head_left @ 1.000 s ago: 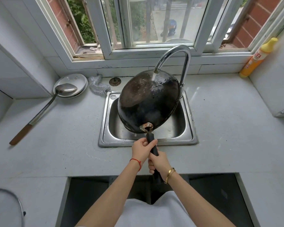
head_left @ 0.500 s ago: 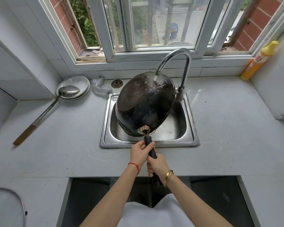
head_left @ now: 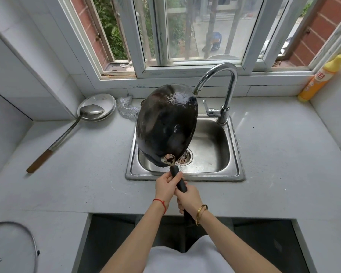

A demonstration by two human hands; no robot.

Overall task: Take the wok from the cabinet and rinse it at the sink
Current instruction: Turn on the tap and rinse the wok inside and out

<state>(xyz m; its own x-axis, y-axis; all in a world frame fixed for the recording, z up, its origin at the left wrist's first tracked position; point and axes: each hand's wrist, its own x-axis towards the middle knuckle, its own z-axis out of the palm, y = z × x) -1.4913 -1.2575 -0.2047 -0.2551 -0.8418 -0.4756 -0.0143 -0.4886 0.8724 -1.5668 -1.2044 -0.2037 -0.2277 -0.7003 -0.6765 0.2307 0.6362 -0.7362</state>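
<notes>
- Black round steel wok [head_left: 166,123] tilts over the stainless sink [head_left: 235,154], below the chrome tap [head_left: 227,75].
- Left hand [head_left: 166,186] and right hand [head_left: 188,198] both clamp its black handle [head_left: 178,179].

2 bare forearms in view, no sleeves on either. The left hand [head_left: 166,187] has a thin red string bracelet [head_left: 160,203] at its wrist; the right hand [head_left: 189,198] has a gold bangle [head_left: 201,213], possibly 2 stacked. Below, a white top [head_left: 187,259].
</notes>
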